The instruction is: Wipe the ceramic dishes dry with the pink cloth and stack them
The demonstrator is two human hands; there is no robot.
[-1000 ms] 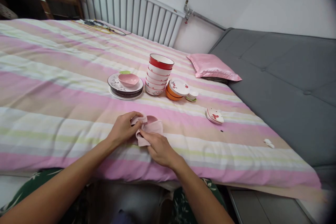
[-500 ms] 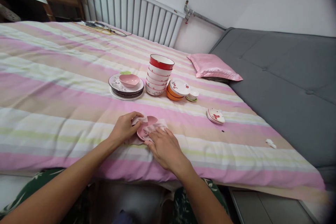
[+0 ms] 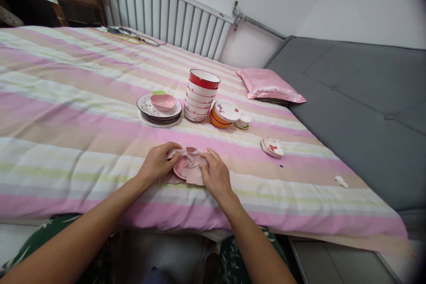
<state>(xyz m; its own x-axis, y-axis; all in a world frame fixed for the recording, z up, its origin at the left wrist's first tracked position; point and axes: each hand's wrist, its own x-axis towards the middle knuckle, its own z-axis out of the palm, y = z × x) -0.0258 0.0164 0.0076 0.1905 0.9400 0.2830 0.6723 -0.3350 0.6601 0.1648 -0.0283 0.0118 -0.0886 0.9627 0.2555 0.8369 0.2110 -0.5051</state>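
Note:
A small pink dish (image 3: 179, 169) rests on the striped bedspread near the bed's front edge. A pale pink cloth (image 3: 195, 174) lies under it and is folded over its right part. My left hand (image 3: 160, 159) is closed at the dish's left rim, with a bunched bit of cloth between thumb and fingers. On the right side, my right hand (image 3: 215, 173) has its fingers curved over the cloth's edge, thumb towards the dish. The dish's right rim is hidden under cloth.
Behind stand a plate stack (image 3: 159, 117) topped by a pink dish (image 3: 163, 102), a bowl stack (image 3: 199, 97), orange bowls (image 3: 218, 120) with plates, and small white dishes (image 3: 244, 118). Farther right are patterned dishes (image 3: 273, 147), a white scrap (image 3: 341, 181) and a pink pillow (image 3: 271, 85).
My right hand has moved off the dish's inside to the cloth's right edge, and the cloth now spreads over more of the dish's right part. My left hand stays in place.

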